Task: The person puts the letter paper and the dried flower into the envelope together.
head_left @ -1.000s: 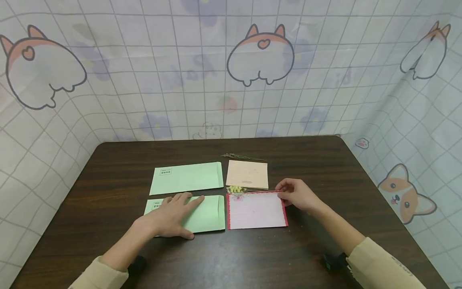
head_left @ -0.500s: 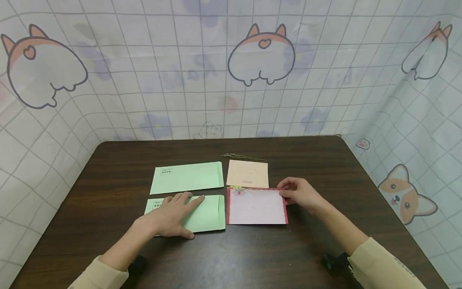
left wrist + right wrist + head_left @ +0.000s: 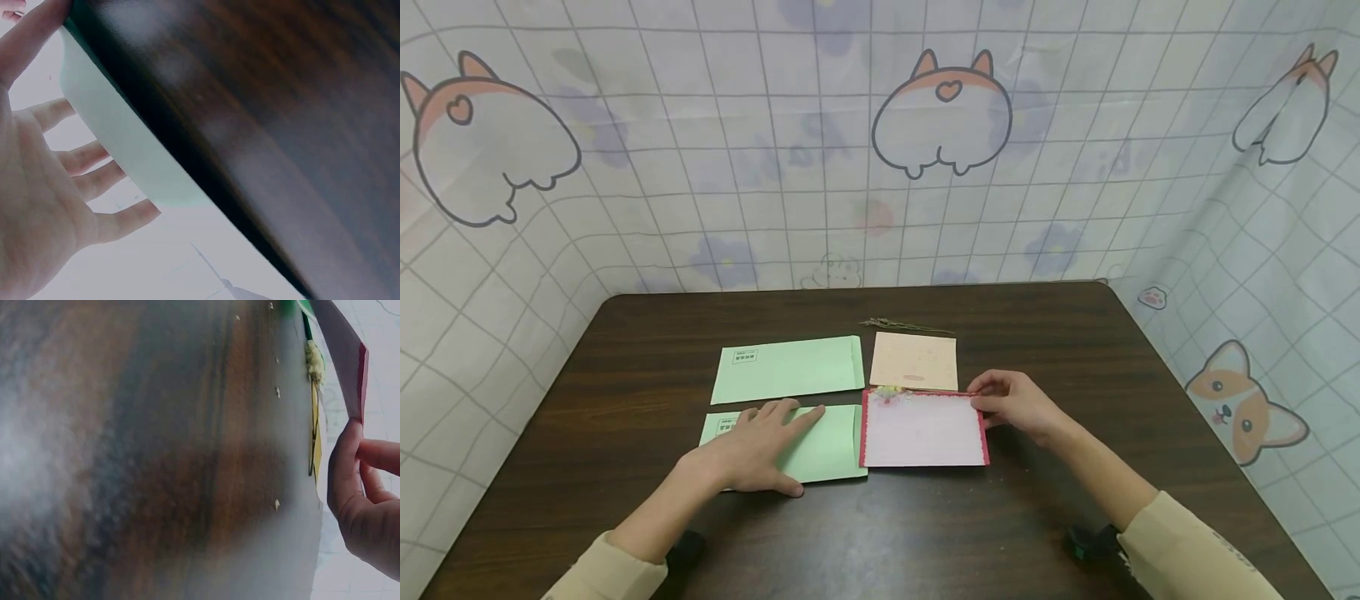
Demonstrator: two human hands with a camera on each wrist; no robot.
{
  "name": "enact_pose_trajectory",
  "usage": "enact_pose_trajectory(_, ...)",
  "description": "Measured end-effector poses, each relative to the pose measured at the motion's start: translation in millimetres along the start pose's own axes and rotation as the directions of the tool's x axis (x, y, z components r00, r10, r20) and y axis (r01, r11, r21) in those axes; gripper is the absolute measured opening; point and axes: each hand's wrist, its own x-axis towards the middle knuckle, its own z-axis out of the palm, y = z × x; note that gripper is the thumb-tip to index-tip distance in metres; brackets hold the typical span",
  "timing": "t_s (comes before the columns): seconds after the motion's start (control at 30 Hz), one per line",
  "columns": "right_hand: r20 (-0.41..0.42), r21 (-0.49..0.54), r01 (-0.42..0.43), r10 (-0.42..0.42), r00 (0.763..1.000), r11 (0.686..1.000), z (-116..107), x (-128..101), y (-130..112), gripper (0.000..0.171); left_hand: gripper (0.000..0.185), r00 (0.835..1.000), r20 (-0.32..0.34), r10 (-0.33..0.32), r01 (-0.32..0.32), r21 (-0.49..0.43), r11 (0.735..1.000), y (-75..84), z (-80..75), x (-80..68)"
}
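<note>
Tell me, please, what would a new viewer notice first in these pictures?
Probably the red-edged card near the table's middle, which the right hand pinches at its far right corner. Beside it, the left hand rests flat on the near green envelope. Behind them lie a second green envelope and a peach card.

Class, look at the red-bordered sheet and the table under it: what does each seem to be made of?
Red-bordered sheet: thin matte paper, probably; its pinched corner lifts and bends in the right hand.
Table: dark wood or wood-look laminate, streaky grain with a soft sheen; which one is unclear.
</note>
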Motion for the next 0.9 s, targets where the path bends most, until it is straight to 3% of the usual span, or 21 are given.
enact_pose_trajectory(0.9,0.083,-0.008,0.021,-0.020,0.996,1.000,10.4,1.0,2.6,0.020,0.103,1.000,-0.010,0.018,-0.017,0.021,1.000,-0.8,0.2,0.3)
